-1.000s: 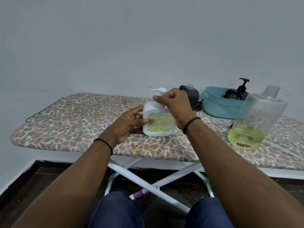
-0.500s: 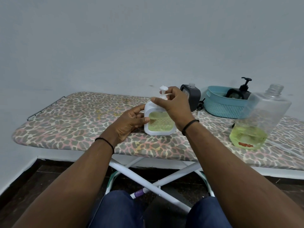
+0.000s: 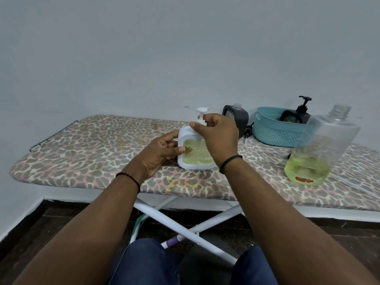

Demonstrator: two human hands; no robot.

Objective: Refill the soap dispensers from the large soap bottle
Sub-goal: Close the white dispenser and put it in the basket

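Observation:
A white square soap dispenser [image 3: 195,154] with green soap inside stands on the ironing board [image 3: 92,153]. My left hand [image 3: 160,154] grips its left side. My right hand [image 3: 218,134] is closed around the collar of its white pump [image 3: 201,113], whose head sticks up above my fingers. The large clear soap bottle [image 3: 320,145], uncapped and holding a little green soap at the bottom, stands at the right. A dark grey dispenser [image 3: 236,118] without a pump stands behind my right hand.
A teal basket [image 3: 275,130] at the back right holds a black dispenser with a pump [image 3: 302,112]. A loose black pump [image 3: 247,131] lies beside the basket. The wall is close behind the board. My knees are under the board's white legs.
The pump head has turned under my right hand: its spout pointed left a second ago and now shows above my fingers. My left hand has stayed on the dispenser's side.

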